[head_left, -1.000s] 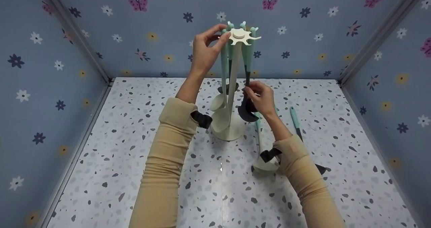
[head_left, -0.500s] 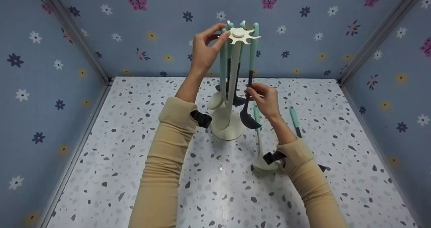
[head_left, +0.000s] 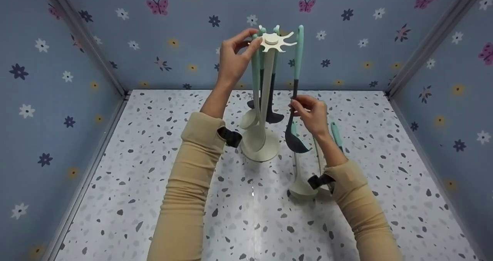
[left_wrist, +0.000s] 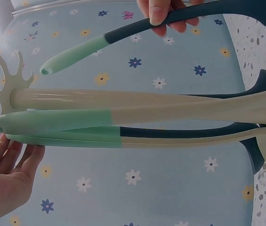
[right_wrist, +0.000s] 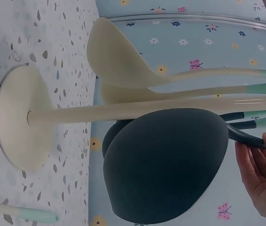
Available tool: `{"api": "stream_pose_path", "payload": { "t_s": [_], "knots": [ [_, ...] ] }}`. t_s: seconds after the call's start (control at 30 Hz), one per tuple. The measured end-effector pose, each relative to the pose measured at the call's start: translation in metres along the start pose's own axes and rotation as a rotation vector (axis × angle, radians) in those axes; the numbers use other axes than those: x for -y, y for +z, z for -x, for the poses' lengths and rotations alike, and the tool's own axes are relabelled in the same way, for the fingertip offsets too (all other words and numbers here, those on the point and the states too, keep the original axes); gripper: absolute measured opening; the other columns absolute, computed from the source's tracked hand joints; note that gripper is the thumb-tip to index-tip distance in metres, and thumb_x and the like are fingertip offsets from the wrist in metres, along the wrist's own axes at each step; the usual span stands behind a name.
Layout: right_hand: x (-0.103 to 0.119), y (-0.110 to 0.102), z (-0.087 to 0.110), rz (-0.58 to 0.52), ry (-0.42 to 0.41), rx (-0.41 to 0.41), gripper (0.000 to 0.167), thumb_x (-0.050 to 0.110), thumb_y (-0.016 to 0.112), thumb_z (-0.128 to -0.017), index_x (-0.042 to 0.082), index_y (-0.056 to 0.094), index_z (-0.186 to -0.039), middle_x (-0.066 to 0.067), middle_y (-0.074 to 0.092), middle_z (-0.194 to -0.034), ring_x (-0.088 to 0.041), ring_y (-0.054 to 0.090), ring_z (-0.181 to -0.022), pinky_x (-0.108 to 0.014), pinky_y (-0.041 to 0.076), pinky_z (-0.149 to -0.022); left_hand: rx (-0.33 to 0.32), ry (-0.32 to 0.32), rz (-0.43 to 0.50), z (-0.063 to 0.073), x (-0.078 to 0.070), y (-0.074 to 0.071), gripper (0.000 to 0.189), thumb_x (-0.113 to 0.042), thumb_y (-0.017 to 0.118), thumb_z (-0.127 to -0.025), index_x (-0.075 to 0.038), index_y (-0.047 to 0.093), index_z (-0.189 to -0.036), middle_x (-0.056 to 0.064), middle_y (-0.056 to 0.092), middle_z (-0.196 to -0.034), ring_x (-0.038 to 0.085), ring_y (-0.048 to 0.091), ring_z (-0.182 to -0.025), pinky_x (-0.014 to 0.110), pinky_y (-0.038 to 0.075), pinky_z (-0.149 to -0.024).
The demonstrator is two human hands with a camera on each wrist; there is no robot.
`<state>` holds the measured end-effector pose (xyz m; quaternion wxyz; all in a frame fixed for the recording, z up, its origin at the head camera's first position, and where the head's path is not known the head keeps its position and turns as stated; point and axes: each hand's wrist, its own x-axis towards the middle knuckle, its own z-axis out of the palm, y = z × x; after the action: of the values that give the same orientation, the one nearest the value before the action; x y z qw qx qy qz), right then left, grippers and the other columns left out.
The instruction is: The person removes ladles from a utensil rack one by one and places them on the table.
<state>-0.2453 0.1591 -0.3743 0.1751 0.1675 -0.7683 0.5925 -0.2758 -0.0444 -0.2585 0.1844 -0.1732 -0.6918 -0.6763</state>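
A cream utensil stand (head_left: pixel 271 41) with a hooked top rises from a round base (head_left: pixel 272 149). My left hand (head_left: pixel 235 58) grips its top edge, thumb in front and fingers behind the mint handles there. Between thumb and fingers of my right hand (head_left: pixel 315 116) is the dark stem of a ladle (head_left: pixel 296 143). That ladle hangs upright in the air, right of the stand, its mint handle apart from the hooks. The right wrist view shows its dark bowl (right_wrist: pixel 165 165) large and close. Still on the stand are cream utensils (head_left: pixel 248 119) and dark ones (head_left: pixel 274 117).
A cream ladle (head_left: pixel 302 189) lies on the speckled table (head_left: pixel 154 199), below the right hand. Another mint-handled utensil (head_left: pixel 336 134) lies right of it, partly hidden by the right arm. Flowered panels (head_left: pixel 185 56) stand behind and at both sides.
The ladle in my right hand has come off the stand's hooks and moved right, away from the other utensils. My left hand stays at the top of the stand.
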Motion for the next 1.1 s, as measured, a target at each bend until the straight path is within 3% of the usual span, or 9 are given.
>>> {"api": "stream_pose_path", "payload": {
  "t_s": [0.17,0.3,0.6,0.8,1.1],
  "knots": [
    [-0.007,-0.014,0.001,0.017,-0.047,-0.017,0.015,-0.004,0.057,-0.083,-0.017,0.060,-0.090,-0.028,0.062,-0.081,-0.040,0.059,-0.073,-0.030,0.051,-0.059,0.008,0.033,-0.007,0.002,0.001,-0.001,0.025,-0.003,0.059,-0.084,0.009,0.059,-0.105,0.018,0.059,-0.107,0.019,0.055,-0.093,0.021,0.041,-0.084],
    [-0.018,-0.028,0.001,0.049,-0.019,-0.047,0.016,-0.003,0.059,-0.082,-0.016,0.060,-0.091,-0.027,0.062,-0.083,-0.040,0.059,-0.074,-0.028,0.051,-0.059,0.005,0.030,-0.010,0.002,0.002,-0.001,0.025,-0.003,0.059,-0.084,0.008,0.060,-0.105,0.017,0.059,-0.107,0.018,0.055,-0.093,0.021,0.041,-0.084],
    [-0.055,-0.068,0.004,0.284,0.036,-0.123,0.021,0.010,0.063,-0.081,-0.008,0.064,-0.092,-0.019,0.065,-0.083,-0.007,0.059,-0.067,-0.019,0.049,-0.058,0.003,0.026,-0.012,0.003,0.001,0.001,0.025,-0.004,0.059,-0.084,0.008,0.060,-0.105,0.017,0.059,-0.107,0.018,0.056,-0.094,0.022,0.042,-0.083],
    [-0.067,-0.095,0.011,0.386,0.053,-0.157,0.019,0.010,0.065,-0.081,-0.006,0.065,-0.090,-0.018,0.065,-0.081,0.001,0.054,-0.063,-0.012,0.046,-0.055,0.000,0.013,-0.021,0.004,0.001,0.000,0.025,-0.004,0.059,-0.084,0.008,0.060,-0.106,0.016,0.059,-0.109,0.018,0.055,-0.094,0.021,0.041,-0.084],
    [-0.087,-0.132,0.020,0.532,0.163,-0.196,0.019,0.010,0.064,-0.081,-0.005,0.065,-0.093,-0.019,0.065,-0.081,0.006,0.051,-0.060,-0.008,0.043,-0.054,0.000,0.011,-0.013,0.002,-0.001,0.001,0.026,-0.004,0.059,-0.084,0.007,0.059,-0.107,0.016,0.058,-0.110,0.018,0.055,-0.095,0.021,0.041,-0.083]
  ]
}}
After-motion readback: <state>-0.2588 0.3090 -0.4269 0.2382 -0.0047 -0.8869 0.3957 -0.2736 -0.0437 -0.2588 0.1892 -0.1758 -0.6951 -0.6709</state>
